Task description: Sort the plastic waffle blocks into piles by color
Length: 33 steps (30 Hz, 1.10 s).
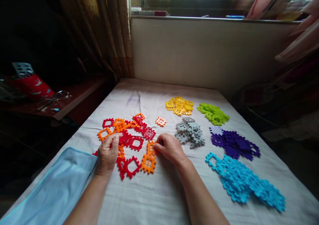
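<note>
Red pieces (pixel 136 142) and orange pieces (pixel 148 163), flat and notched with window-like openings, lie mixed on the white cloth. My left hand (pixel 108 153) is at the left side of this group, its thumb and fingertips together by a red piece; whether it grips anything is hidden. At the group's right side, my right hand (pixel 170 148) pinches the edge of an orange window piece (pixel 151 147), which lies just above another orange one. A pale orange piece (pixel 160 121) lies apart, beyond my right hand.
Piles of yellow (pixel 179 106), green (pixel 213 113), grey (pixel 190 132), purple (pixel 235 143) and blue pieces (pixel 245 180) lie to the right. A light blue cloth (pixel 57 188) covers the front left. Glasses (pixel 56 99) and a red container (pixel 33 86) stand on a side table.
</note>
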{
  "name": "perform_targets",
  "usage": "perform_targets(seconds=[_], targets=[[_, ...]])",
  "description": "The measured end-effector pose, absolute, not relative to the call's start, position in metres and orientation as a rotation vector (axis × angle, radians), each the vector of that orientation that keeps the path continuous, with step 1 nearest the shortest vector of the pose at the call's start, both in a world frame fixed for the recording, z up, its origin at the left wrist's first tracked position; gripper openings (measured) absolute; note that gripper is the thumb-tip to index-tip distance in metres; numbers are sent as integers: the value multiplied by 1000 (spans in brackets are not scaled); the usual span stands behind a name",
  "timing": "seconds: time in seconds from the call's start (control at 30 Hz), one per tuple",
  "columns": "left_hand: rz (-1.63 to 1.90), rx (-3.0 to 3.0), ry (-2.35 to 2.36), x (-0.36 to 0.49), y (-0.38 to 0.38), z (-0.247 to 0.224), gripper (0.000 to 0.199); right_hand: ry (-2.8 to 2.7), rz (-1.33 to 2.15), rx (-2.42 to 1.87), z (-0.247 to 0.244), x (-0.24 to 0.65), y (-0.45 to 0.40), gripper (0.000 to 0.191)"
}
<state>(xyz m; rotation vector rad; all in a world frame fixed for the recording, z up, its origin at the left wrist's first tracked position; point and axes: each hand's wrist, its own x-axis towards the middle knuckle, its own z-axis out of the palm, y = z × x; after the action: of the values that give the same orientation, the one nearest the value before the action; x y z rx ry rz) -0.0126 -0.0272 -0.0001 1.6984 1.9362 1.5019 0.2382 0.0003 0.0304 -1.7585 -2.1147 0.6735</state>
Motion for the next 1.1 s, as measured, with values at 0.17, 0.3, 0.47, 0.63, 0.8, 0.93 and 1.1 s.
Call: perform_targets(seconds=[0.17,0.3,0.47,0.63,0.8,0.93,1.1], targets=[[1516,1736,1913,-11,-27,1,34,-2075,778,-1776,29,245,4,7],[1482,1979,1867,-3,-30,7,29,-2150,673,-1805,27,250,4,10],[1248,2414,1661,12,-38,12,17,-2188,566,-1829,30,251,1,13],[1000,2556,1440,23,-44,11,20,-1787,578,-1862,24,252,9,13],[728,2544,1349,27,-46,11,44,-1191,866,-1616,4,248,21,26],[624,2530,1306,26,-45,11,51,-841,1053,-1394,-5,238,25,38],[589,2503,1291,27,-44,9,45,-757,1049,-1352,-7,233,28,34]])
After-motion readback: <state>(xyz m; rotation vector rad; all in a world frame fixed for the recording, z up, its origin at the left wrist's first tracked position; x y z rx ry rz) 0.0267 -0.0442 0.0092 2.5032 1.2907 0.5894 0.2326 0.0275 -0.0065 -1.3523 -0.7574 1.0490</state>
